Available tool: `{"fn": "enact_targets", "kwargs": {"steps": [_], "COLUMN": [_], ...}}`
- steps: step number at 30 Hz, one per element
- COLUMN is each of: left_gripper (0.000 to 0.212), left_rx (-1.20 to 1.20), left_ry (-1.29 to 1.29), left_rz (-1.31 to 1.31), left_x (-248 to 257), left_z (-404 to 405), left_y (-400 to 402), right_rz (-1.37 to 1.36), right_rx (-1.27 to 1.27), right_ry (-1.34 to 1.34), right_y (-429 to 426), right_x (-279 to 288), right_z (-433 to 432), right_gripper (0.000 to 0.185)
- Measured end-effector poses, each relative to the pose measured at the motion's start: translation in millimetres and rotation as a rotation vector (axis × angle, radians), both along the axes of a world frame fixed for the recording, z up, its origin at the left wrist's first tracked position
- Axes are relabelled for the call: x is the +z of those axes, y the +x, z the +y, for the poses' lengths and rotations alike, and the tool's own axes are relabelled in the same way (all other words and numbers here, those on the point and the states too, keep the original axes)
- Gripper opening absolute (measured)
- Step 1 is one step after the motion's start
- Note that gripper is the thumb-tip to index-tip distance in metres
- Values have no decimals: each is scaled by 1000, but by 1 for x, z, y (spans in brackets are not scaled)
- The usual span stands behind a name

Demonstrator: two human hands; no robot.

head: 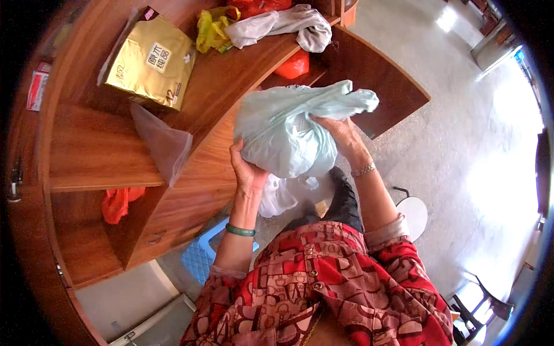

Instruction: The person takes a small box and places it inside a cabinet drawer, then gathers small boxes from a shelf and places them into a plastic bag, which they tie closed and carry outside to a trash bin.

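Between my two hands is a full, pale green plastic bag (281, 125), its twisted neck pointing to the right. My left hand (249, 171) supports the bag's lower left side, thumb up along the edge. Near the gathered neck, my right hand (342, 134) grips the plastic, with some fingers hidden behind it. What the bag holds cannot be seen. It is held up in front of a wooden cabinet (207, 168). Below the bag, a white plastic bag (277, 197) is partly visible near my legs.
A gold tissue package (151, 60), a yellow plastic bag (213, 28) and a grey cloth (277, 26) lie on the cabinet top. An open cabinet door (381, 78) juts out to the right. Low down are a blue plastic stool (199, 259) and a round white seat (413, 216).
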State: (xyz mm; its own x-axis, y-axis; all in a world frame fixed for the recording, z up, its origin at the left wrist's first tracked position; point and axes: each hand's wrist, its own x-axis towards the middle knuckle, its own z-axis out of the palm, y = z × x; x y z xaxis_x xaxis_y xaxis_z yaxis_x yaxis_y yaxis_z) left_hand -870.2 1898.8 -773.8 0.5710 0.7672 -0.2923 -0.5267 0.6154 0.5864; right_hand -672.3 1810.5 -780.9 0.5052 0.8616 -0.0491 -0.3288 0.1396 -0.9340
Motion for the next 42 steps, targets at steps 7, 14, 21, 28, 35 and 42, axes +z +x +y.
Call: {"fn": "enact_targets", "kwargs": {"steps": [7,14,21,28,35,42], "left_gripper": [61,57,57,55,51,47], "left_rx": [-66,-36,31,133,5,2], "left_ry": [-13,43,-52,-48,-220,4], "left_rz": [154,120,-43,-60,-320,-118], "left_x": [-1,-2,-21,-22,-41,-57], "left_z": [14,13,29,33,41,46], "left_y": [-12,-10,-20,-22,-27,-29], "right_rz": [-114,-73,-307,143,101,15], "right_rx": [-7,41,-83,-344,-132,24], "right_ry": [15,-91,64,-49,143,307], "right_y": [1,4,17,-2,-9,0], "right_x": [-7,-7,-39,24,38,55], "right_z": [-6,-8,-9,-22,-33,-36], "right_gripper": [44,35,30,26,27,88]}}
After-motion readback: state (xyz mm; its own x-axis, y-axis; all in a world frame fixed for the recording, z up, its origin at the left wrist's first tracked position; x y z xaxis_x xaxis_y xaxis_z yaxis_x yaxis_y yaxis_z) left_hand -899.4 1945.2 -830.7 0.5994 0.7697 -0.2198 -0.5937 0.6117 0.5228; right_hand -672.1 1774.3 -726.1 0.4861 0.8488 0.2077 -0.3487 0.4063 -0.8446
